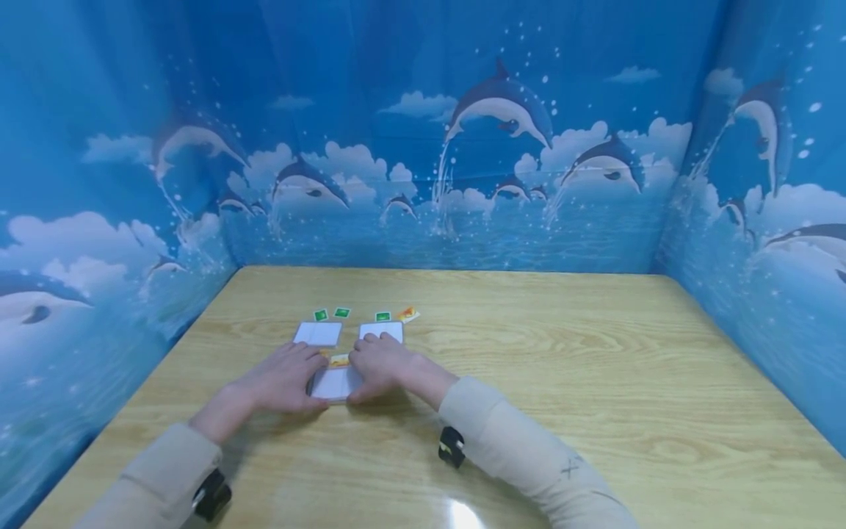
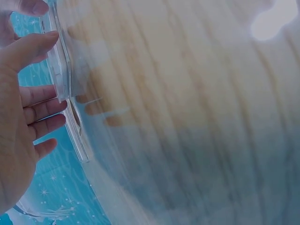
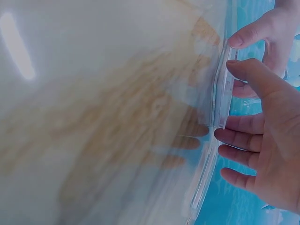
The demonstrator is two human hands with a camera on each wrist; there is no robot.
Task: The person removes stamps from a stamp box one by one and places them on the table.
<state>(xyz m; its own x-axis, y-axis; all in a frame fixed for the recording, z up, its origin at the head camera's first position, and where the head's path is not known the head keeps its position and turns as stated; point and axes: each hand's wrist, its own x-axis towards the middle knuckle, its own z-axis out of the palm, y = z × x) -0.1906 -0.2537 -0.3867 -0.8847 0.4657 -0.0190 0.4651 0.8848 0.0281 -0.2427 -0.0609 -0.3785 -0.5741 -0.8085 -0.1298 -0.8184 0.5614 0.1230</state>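
Both hands are at a flat clear plastic case (image 1: 335, 384) with a whitish top, lying on the wooden table. My left hand (image 1: 288, 378) grips its left side, thumb at the near edge and fingers toward the far edge. Opposite it, my right hand (image 1: 383, 365) holds the right side the same way. In the left wrist view, the left thumb (image 2: 40, 47) lies against the case's edge. The right wrist view shows both thumbs close together on the case (image 3: 224, 89). A small orange picture card (image 1: 340, 360) shows just beyond the case, between the hands.
Two similar cases lie farther back, one at left (image 1: 318, 334) and one at right (image 1: 391, 330), partly behind the right hand. Beyond them are several small green cards (image 1: 341, 312) and an orange card (image 1: 408, 314). A blue dolphin curtain (image 1: 423, 147) surrounds the table (image 1: 562, 382).
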